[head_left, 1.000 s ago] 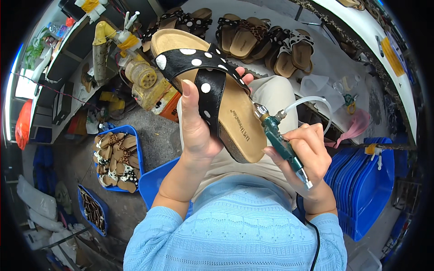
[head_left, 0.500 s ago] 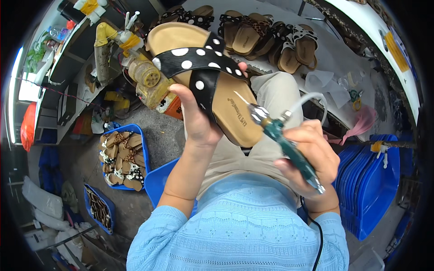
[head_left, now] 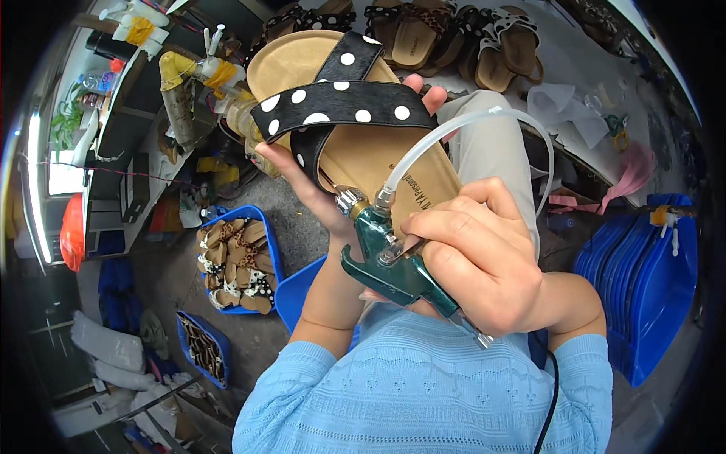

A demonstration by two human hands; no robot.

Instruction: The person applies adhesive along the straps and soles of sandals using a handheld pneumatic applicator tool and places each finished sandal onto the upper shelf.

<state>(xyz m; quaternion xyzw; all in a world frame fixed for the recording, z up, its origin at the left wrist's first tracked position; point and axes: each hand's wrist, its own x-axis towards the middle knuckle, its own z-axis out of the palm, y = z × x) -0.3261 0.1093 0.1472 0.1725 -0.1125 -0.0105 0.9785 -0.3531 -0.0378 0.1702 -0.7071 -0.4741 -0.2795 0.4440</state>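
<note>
Right hand (head_left: 484, 261) fingers wrapped tight round a green spray gun (head_left: 393, 261), clear hose (head_left: 469, 132) looping off its top, nozzle touching the sandal's footbed. Left hand (head_left: 318, 189) just beyond, closed under the tan sandal (head_left: 363, 144), holding it up centre; 2 black white-dotted straps cross it. Left, a blue tray (head_left: 266, 250) of sandals on the floor. Far: row of sandals (head_left: 454, 38).

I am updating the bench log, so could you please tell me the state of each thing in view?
Sandal: held up in left hand, footbed facing the camera.
Green spray tool: gripped by right hand, nozzle at the footbed.
Clear hose: attached to the tool, arched.
Blue tray: filled with sandals.
Blue trays: stacked.
</note>
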